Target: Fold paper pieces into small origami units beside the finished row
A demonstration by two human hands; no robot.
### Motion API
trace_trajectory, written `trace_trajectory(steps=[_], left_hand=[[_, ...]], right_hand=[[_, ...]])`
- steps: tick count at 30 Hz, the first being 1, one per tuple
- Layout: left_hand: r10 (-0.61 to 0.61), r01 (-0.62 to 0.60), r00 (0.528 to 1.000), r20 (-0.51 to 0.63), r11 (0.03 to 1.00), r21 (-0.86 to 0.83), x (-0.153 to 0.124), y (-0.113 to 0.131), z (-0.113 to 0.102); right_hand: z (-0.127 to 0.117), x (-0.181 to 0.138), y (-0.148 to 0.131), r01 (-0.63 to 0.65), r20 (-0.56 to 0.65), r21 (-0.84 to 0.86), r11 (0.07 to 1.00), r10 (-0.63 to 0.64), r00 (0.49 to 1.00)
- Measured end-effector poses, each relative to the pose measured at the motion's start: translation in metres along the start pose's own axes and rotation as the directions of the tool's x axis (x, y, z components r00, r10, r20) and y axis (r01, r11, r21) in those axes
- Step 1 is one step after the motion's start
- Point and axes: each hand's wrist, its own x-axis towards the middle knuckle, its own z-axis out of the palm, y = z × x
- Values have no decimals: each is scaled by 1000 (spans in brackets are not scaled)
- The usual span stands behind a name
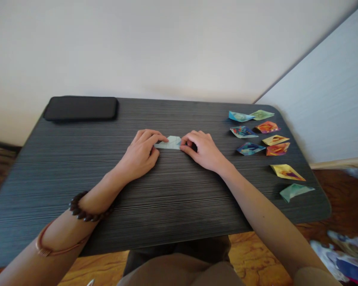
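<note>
A small piece of pale green-blue folded paper point(173, 142) lies on the dark table in front of me, with crease lines and a straight near edge. My left hand point(141, 155) is at its left end, the index fingertip pressing on top and the thumb bent close to the near side. At the right end, my right hand point(199, 147) pinches the paper between thumb and curled fingers. Both hands rest low over the tabletop, and the fingers cover the two ends of the paper.
Several folded paper pieces stand at the table's right side, among them a yellow one point(287, 172), a green one point(296, 191) and a dark blue one point(250, 148). A black case point(81, 108) lies at the back left. The dark table point(179, 198) meets a white wall point(167, 47).
</note>
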Motion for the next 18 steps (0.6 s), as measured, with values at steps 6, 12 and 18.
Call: trace_trajectory(steps=[6,12,18], left_hand=[[33,-33,999,-4,999,-14,1,2,-1],[54,-53,998,-14,998,45,0,1,5],[66,-73,994,-83,994,-78,-1,2,6]], right_hand=[[2,-1,2,-3,-33,14,1000,4,999],[4,-2,2,28,-88,36,999,-25,996],[0,-3,1,56,-74,102,993,-48,996]])
